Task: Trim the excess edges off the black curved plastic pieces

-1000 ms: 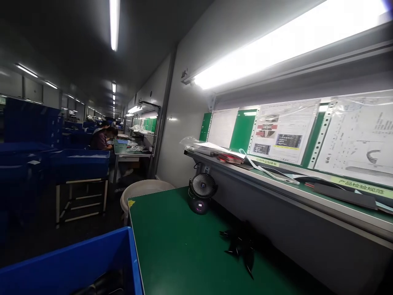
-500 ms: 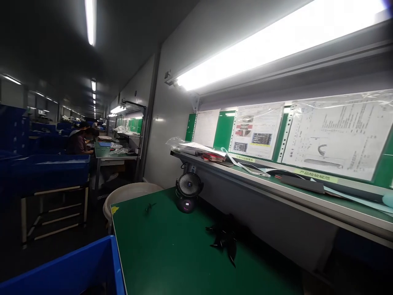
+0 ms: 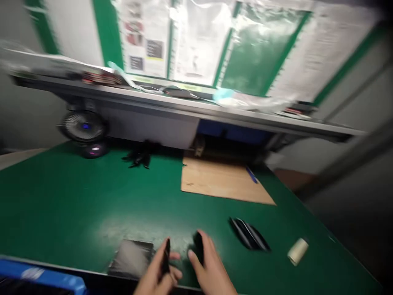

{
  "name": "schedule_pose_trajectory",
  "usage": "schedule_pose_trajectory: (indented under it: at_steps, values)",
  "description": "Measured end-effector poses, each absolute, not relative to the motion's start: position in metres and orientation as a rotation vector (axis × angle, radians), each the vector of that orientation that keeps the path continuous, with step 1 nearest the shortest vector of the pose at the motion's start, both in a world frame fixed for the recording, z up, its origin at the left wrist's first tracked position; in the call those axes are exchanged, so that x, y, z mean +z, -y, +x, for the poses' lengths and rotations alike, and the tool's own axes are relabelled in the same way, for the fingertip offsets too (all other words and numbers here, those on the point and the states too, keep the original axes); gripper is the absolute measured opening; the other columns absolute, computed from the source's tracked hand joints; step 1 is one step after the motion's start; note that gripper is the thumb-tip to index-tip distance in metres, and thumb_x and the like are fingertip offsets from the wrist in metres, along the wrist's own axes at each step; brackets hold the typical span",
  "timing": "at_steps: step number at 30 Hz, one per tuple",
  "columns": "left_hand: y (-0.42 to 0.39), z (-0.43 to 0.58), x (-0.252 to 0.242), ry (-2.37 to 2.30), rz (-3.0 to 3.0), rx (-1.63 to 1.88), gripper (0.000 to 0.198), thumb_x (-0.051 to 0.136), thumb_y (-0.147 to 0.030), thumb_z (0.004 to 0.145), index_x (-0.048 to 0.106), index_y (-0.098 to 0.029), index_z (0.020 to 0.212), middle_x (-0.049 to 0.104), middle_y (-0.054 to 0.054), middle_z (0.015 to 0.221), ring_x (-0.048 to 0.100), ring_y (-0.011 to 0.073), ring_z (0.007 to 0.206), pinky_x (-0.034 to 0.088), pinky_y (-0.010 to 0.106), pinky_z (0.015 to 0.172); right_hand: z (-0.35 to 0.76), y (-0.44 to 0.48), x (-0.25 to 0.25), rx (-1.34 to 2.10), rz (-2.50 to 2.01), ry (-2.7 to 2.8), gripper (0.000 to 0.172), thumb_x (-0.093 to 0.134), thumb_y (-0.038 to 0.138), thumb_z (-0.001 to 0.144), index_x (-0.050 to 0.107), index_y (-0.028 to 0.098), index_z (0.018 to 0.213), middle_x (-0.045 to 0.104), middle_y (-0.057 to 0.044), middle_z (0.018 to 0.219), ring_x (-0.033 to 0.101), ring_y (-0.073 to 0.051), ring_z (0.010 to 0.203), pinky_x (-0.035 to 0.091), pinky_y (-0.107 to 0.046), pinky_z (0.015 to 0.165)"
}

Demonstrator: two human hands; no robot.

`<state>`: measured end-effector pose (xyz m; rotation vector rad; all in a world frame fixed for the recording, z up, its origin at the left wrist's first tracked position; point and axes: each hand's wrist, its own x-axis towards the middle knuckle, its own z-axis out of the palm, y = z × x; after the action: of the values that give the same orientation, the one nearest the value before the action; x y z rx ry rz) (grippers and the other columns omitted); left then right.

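My left hand (image 3: 158, 274) is low at the centre of the green table, fingers closed on a slim black piece (image 3: 166, 256). Beside it, my right hand (image 3: 211, 266) grips another dark black piece (image 3: 199, 246) between thumb and fingers. A gap separates the two hands. Motion blur hides what exactly the pieces are. Left of my left hand lies a grey, square, flat thing (image 3: 130, 258) near the front edge. To the right of my hands are glossy black, curved, pointed pieces (image 3: 249, 234) side by side, and past them a cream-coloured roll (image 3: 297, 251).
A small black fan (image 3: 84, 127) stands at the back left of the green table (image 3: 92, 205). Near it are several black pointed pieces (image 3: 140, 155). A brown board (image 3: 221, 180) with a blue pen (image 3: 251, 174) lies behind. A shelf (image 3: 172, 102) crosses above; a blue bin (image 3: 39, 274) is front left.
My view has swung right and down. Both hands, each with a black piece, now show, along with the brown board, the curved pieces and the roll. The fan has shifted left in view.
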<state>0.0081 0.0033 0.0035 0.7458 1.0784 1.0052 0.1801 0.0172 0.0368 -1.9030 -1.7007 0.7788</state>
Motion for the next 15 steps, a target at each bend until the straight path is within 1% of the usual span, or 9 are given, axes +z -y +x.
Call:
schedule_pose_trajectory:
  at_steps: [1, 2, 4, 5, 7, 9, 11, 12, 15]
  values:
    - [-0.011, 0.014, 0.009, -1.079, 0.737, 1.004, 0.081, 0.066, -0.04, 0.066, 0.039, -0.016, 0.139, 0.061, 0.016, 0.116, 0.065, 0.0226, 0.078, 0.053, 0.035, 0.071, 0.186, -0.019, 0.036, 0.745, -1.946, 1.675, 0.057, 0.055, 0.025, 0.093, 0.037, 0.015, 0.146, 0.049, -0.015, 0.138, 0.046, -0.029, 0.129, 0.043, -0.048, 0.107]
    - [-0.021, 0.018, 0.015, -1.096, 0.741, 0.998, 0.076, 0.064, -0.038, 0.066, 0.042, -0.015, 0.135, 0.062, 0.015, 0.114, 0.065, 0.0232, 0.08, 0.054, 0.035, 0.071, 0.191, -0.022, 0.038, 0.709, -1.975, 1.661, 0.063, 0.055, 0.023, 0.091, 0.033, 0.012, 0.149, 0.05, -0.015, 0.137, 0.045, -0.028, 0.13, 0.041, -0.043, 0.109]
    - [-0.044, 0.025, 0.028, -1.15, 0.838, 0.949, 0.067, 0.063, -0.035, 0.065, 0.049, -0.014, 0.127, 0.064, 0.012, 0.106, 0.065, 0.0227, 0.08, 0.053, 0.033, 0.071, 0.202, -0.025, 0.043, 0.62, -2.002, 1.656, 0.066, 0.056, 0.026, 0.088, 0.034, 0.014, 0.15, 0.052, -0.013, 0.134, 0.046, -0.027, 0.128, 0.042, -0.036, 0.108]
    - [-0.053, 0.029, 0.033, -1.169, 0.876, 0.925, 0.062, 0.063, -0.033, 0.065, 0.052, -0.014, 0.123, 0.064, 0.01, 0.101, 0.064, 0.0215, 0.078, 0.053, 0.032, 0.07, 0.21, -0.024, 0.047, 0.563, -2.02, 1.647, 0.063, 0.056, 0.029, 0.089, 0.037, 0.016, 0.148, 0.052, -0.012, 0.134, 0.046, -0.027, 0.127, 0.042, -0.035, 0.107]
    - [-0.066, 0.036, 0.039, -1.181, 0.89, 0.914, 0.054, 0.06, -0.028, 0.066, 0.055, -0.016, 0.117, 0.065, 0.006, 0.093, 0.063, 0.0185, 0.073, 0.051, 0.028, 0.065, 0.233, -0.018, 0.054, 0.421, -2.084, 1.598, 0.05, 0.049, 0.031, 0.094, 0.047, 0.019, 0.142, 0.05, -0.012, 0.135, 0.045, -0.029, 0.127, 0.043, -0.038, 0.105]
    - [-0.072, 0.047, 0.037, -1.166, 0.849, 0.942, 0.045, 0.058, -0.028, 0.068, 0.056, -0.016, 0.111, 0.065, 0.005, 0.088, 0.062, 0.0165, 0.067, 0.05, 0.027, 0.06, 0.265, -0.011, 0.056, 0.276, -2.167, 1.535, 0.041, 0.041, 0.027, 0.098, 0.055, 0.019, 0.135, 0.049, -0.015, 0.134, 0.043, -0.031, 0.126, 0.043, -0.043, 0.103]
    - [-0.073, 0.06, 0.03, -1.168, 0.827, 0.989, 0.036, 0.06, -0.035, 0.071, 0.054, -0.015, 0.101, 0.064, 0.004, 0.081, 0.06, 0.0156, 0.061, 0.048, 0.025, 0.054, 0.298, -0.009, 0.053, 0.183, -2.218, 1.527, 0.035, 0.043, 0.022, 0.098, 0.059, 0.019, 0.128, 0.051, -0.015, 0.13, 0.045, -0.031, 0.123, 0.044, -0.044, 0.099]
    - [-0.073, 0.068, 0.026, -1.182, 0.825, 1.01, 0.036, 0.062, -0.041, 0.072, 0.053, -0.016, 0.096, 0.062, 0.003, 0.077, 0.059, 0.0151, 0.058, 0.047, 0.025, 0.051, 0.313, -0.011, 0.05, 0.156, -2.231, 1.543, 0.032, 0.046, 0.021, 0.097, 0.06, 0.019, 0.125, 0.052, -0.014, 0.128, 0.047, -0.029, 0.121, 0.045, -0.044, 0.098]
    - [-0.075, 0.087, 0.019, -1.225, 0.819, 1.071, 0.047, 0.068, -0.056, 0.07, 0.049, -0.017, 0.086, 0.056, -0.001, 0.067, 0.054, 0.0138, 0.051, 0.045, 0.024, 0.045, 0.343, -0.016, 0.042, 0.115, -2.257, 1.593, 0.023, 0.054, 0.02, 0.096, 0.062, 0.018, 0.117, 0.056, -0.009, 0.123, 0.052, -0.025, 0.113, 0.048, -0.043, 0.094]
